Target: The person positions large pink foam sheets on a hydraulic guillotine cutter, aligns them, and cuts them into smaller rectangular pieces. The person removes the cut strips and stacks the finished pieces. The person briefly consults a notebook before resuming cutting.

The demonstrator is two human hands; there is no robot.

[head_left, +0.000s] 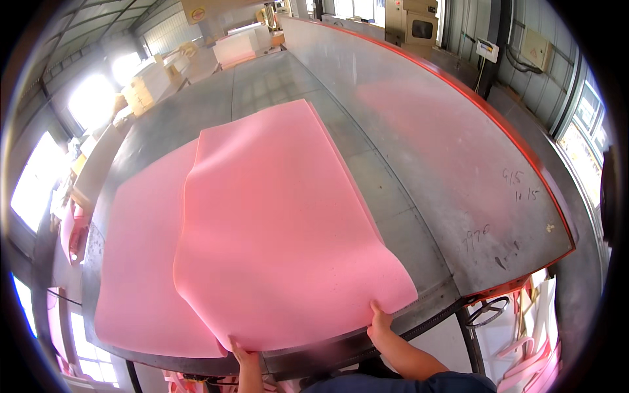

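A large pink foam sheet lies rumpled on the grey metal table, its near edge slightly raised. My left hand pinches its near left corner, thumb on top and fingers hidden beneath. Farther right along the same edge, my right hand grips the sheet with the thumb above; its other fingers are mostly out of sight. Under this sheet and to the left lies another pink foam sheet, flat on the table. Layered edges show along the far right side of the upper sheet.
The grey table extends far ahead. At right rises a slanted grey panel with a red rim and dark handwriting. A black handwheel sits below it, beside pink and white foam strips. Foam blocks stand at far left.
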